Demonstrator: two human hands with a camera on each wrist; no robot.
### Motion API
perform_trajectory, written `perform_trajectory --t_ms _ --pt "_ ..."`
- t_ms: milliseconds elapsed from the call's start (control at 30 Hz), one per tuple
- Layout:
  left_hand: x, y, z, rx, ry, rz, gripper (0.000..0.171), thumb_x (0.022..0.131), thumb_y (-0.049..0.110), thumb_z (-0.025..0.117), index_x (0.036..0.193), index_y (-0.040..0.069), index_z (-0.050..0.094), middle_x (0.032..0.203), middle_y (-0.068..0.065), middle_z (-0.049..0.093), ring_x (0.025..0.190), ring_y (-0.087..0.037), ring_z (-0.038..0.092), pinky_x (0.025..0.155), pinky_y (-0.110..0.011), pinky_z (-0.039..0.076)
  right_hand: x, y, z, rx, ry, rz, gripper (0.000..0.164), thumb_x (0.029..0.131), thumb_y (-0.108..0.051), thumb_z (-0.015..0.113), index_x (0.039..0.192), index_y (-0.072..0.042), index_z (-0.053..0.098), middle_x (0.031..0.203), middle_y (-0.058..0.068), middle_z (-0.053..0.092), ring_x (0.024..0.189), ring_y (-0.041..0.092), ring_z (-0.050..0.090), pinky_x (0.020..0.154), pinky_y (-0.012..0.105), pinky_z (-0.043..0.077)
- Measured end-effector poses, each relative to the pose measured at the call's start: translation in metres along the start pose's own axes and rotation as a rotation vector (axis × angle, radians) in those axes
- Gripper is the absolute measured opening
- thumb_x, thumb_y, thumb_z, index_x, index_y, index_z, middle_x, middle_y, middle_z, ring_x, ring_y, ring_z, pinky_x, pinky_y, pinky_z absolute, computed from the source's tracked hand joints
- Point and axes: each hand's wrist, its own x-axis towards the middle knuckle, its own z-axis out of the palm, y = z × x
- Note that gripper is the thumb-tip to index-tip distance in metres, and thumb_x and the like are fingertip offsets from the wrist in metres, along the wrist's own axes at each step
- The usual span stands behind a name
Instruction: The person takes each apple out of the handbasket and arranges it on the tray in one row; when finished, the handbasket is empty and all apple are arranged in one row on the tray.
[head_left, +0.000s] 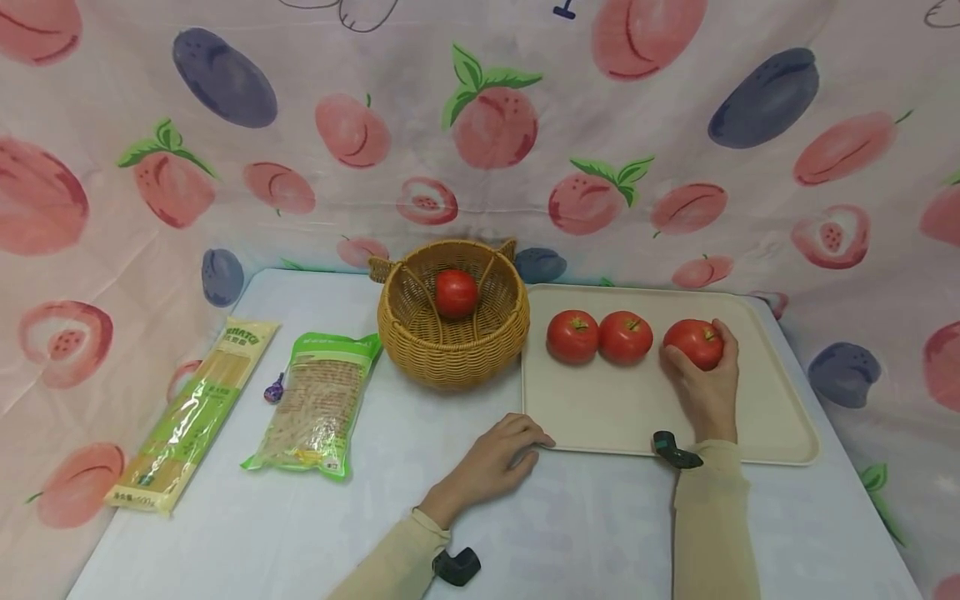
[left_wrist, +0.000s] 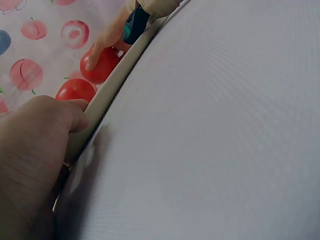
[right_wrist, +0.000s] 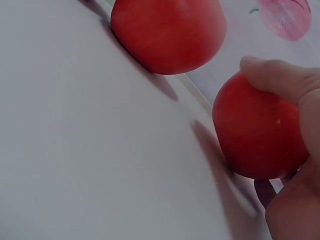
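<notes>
My right hand (head_left: 708,392) grips a red tomato (head_left: 697,343) over the right half of a beige tray (head_left: 600,412), thumb on one side and fingers on the other. In the right wrist view the held tomato (right_wrist: 260,130) has a shadow beside it; whether it touches the tray I cannot tell. Two more tomatoes, one (head_left: 573,337) on the left and one (head_left: 626,337) beside it, sit side by side on the tray. My left hand (head_left: 487,458) lies at the tray's front left corner, fingers loosely bent, fingertips at the rim. Its fingers are partly hidden in the left wrist view.
A wicker basket (head_left: 450,367) with one tomato (head_left: 456,293) inside stands left of the tray. Further left lie a green-edged bag (head_left: 318,408), a long pack of noodles (head_left: 195,417) and a small purple wrapped item (head_left: 274,389). Fruit-patterned cloth hangs behind the white table.
</notes>
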Motion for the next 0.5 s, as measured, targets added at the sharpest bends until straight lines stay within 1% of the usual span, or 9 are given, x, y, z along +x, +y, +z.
perform_trajectory --t_ms 233,500 --pt "-0.0011 -0.0004 0.0004 0.001 -0.005 -0.002 0.025 0.093 0.013 0.054 0.113 0.024 0.063 0.112 0.012 0.058 0.117 -0.004 0.048 0.101 -0.023 0.043 -0.0007 0.0005 0.0018 0.010 -0.022 0.001 0.087 0.078 -0.043 0.073 0.141 -0.053 0.015 0.155 -0.008 0.017 0.144 0.022 0.014 0.115 0.052 0.023" --pt "-0.0011 -0.0019 0.0015 0.002 -0.003 -0.005 0.024 0.093 0.014 0.054 0.113 0.024 0.063 0.112 0.013 0.057 0.116 -0.004 0.047 0.101 -0.023 0.043 0.0016 0.0000 0.0060 0.002 -0.051 0.033 0.088 0.076 -0.046 0.073 0.138 -0.058 0.011 0.156 -0.005 0.011 0.145 0.025 0.011 0.115 0.055 0.022"
